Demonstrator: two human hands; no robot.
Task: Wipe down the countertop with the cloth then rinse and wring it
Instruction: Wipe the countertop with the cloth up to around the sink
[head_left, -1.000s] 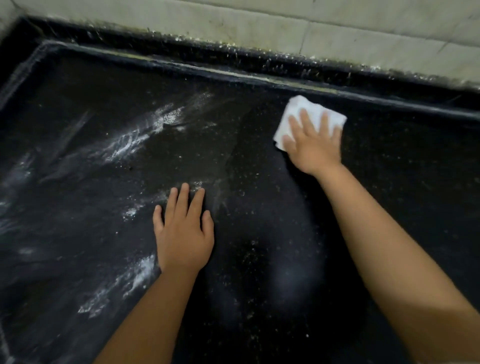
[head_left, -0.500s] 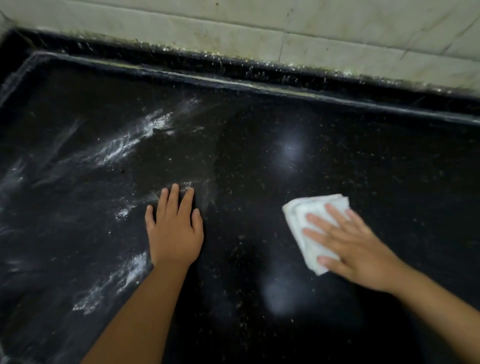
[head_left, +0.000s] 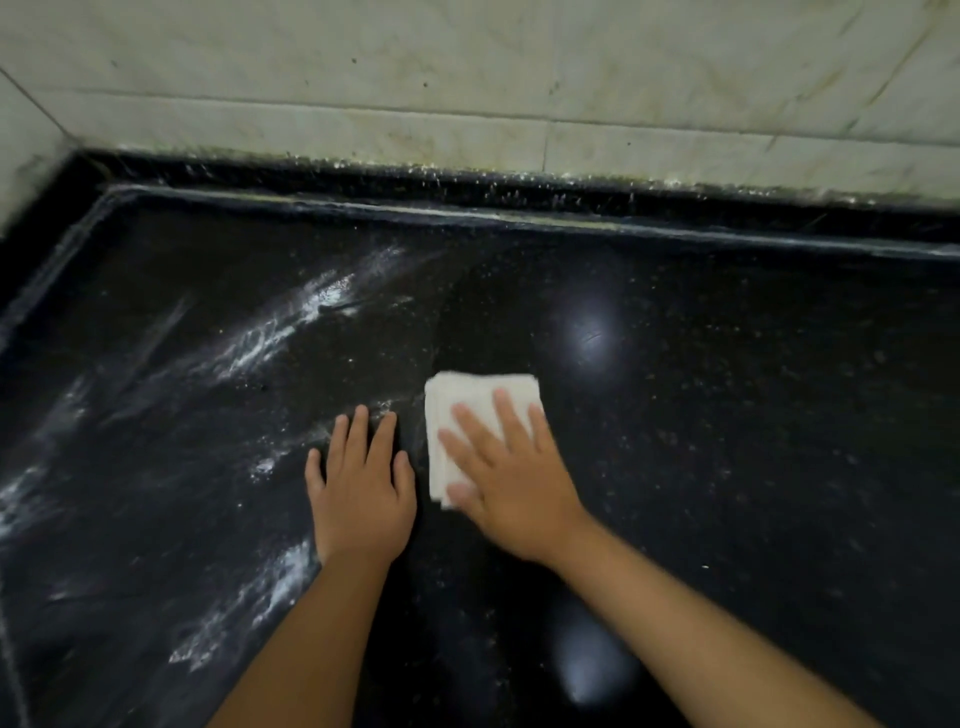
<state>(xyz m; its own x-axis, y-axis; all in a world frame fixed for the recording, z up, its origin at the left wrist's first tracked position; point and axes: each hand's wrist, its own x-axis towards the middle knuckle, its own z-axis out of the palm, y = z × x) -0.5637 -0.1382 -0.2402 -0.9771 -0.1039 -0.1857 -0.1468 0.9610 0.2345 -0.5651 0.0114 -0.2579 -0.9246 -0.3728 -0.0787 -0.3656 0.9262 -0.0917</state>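
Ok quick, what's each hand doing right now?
Left hand: open, flat on the countertop, holding nothing.
Right hand: open, fingers straight, pressing the cloth down.

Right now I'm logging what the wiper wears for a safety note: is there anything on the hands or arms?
Nothing shows. The left hand and right hand are bare: no gloves, rings, watch or bracelets. Both forearms are uncovered to the frame's bottom edge, no sleeves in view.

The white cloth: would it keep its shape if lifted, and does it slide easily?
The white cloth is folded in soft layers, so it would probably sag when lifted. Under the flat right hand it likely glides easily on the glossy countertop.
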